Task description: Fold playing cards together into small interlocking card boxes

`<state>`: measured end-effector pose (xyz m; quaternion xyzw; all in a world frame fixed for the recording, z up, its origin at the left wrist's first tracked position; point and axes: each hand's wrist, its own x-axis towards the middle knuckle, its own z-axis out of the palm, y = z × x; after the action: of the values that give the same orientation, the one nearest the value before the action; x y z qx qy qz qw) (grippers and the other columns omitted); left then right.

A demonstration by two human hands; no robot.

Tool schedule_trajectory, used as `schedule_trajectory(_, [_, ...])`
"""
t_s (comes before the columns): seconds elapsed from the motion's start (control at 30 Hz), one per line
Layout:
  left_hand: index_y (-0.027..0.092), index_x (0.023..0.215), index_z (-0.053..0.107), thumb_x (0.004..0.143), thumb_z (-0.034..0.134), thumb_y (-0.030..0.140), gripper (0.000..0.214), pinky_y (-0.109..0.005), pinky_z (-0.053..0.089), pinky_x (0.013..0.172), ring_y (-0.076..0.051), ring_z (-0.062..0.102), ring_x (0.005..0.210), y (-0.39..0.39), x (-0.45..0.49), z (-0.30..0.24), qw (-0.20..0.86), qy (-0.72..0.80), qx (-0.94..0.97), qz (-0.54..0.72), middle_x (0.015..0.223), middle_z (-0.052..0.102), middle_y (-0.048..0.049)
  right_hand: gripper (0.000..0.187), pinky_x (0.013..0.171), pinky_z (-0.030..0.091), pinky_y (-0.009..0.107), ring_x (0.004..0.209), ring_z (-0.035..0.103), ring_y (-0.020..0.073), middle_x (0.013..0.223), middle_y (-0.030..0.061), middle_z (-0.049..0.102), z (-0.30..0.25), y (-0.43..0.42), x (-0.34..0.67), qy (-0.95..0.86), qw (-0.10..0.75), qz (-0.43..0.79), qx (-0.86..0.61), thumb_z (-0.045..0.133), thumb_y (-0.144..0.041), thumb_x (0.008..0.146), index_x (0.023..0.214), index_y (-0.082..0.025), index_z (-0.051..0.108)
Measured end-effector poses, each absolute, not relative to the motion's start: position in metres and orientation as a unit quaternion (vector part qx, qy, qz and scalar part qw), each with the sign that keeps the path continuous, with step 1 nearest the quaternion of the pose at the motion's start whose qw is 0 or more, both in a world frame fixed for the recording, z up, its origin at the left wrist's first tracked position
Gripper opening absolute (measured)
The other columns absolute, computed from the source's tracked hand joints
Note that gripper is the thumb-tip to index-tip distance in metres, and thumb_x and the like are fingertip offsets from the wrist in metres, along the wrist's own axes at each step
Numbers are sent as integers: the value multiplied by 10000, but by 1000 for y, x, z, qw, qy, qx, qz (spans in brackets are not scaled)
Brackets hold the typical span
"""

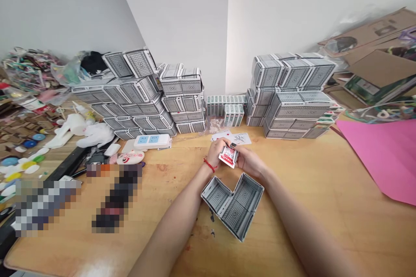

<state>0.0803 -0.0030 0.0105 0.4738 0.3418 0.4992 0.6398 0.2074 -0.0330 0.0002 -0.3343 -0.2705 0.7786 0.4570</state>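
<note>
Between my two hands is a small stack of playing cards (228, 157), its top face bearing a red band with white lettering. My left hand (217, 150), with a red cord on the wrist, grips its left side with curled fingers. My right hand (249, 161) closes on the stack's right edge. Nearer to me, between my forearms, lies an open-topped, roughly heart-shaped form made of joined playing cards (240, 203). Just beyond my hands a few loose playing cards (241, 138) lie flat, partly covered by my left hand.
Stacked card-built blocks stand at the back left (143, 91) and back right (295, 108). Small card packs (233, 114) line the wall between them. A white power strip (152, 140), pink sheet (383, 160) and cardboard box (377, 69) lie around. Craft bits clutter the left.
</note>
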Motion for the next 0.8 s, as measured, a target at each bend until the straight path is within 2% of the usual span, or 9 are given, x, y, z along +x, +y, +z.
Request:
schedule_trajectory(0.13, [156, 549, 502, 615, 446, 199, 97, -202, 305, 479, -82, 411, 495, -3, 81, 10, 625, 353, 491, 494, 577, 507, 20, 109, 611, 488, 269, 616, 594, 131, 689, 39, 642, -3, -33, 213, -288, 446, 788, -313, 555, -249, 778, 792, -145, 582])
schedule_trajectory(0.27, [147, 575, 553, 611, 446, 179, 117, -212, 349, 536, -100, 466, 551, -1, 81, 6, 625, 345, 502, 488, 592, 532, 10, 106, 610, 483, 249, 579, 569, 108, 648, 14, 622, -6, -32, 214, -289, 474, 769, -316, 613, -257, 738, 716, -158, 583])
schedule_trajectory(0.43, [157, 763, 611, 635, 477, 182, 187, -202, 340, 501, -82, 451, 510, 2, 78, 3, 645, 338, 485, 485, 633, 557, 21, 143, 642, 472, 251, 604, 560, 103, 683, 1, 618, -6, -31, 211, -299, 500, 746, -321, 638, -305, 711, 746, -173, 598])
schedule_trajectory(0.57, [150, 813, 611, 645, 567, 226, 189, -216, 393, 553, -96, 516, 565, 4, 77, 3, 680, 325, 459, 470, 695, 601, 4, 199, 636, 456, 255, 594, 542, 106, 651, -11, 598, -7, -29, 210, -316, 528, 711, -340, 646, -362, 685, 754, -180, 606])
schedule_trajectory(0.7, [130, 807, 625, 576, 693, 233, 262, -238, 430, 607, -110, 557, 610, 8, 76, 2, 694, 345, 457, 435, 720, 633, -15, 273, 623, 448, 282, 624, 542, 141, 653, 1, 593, -11, -28, 207, -353, 540, 664, -379, 632, -426, 667, 785, -181, 606])
schedule_trajectory(0.8, [128, 844, 644, 569, 715, 242, 306, -250, 439, 625, -117, 571, 629, 10, 73, 3, 701, 348, 461, 417, 765, 653, -32, 340, 594, 441, 291, 633, 542, 167, 641, 12, 592, -14, -28, 207, -397, 532, 613, -429, 587, -499, 672, 802, -185, 603])
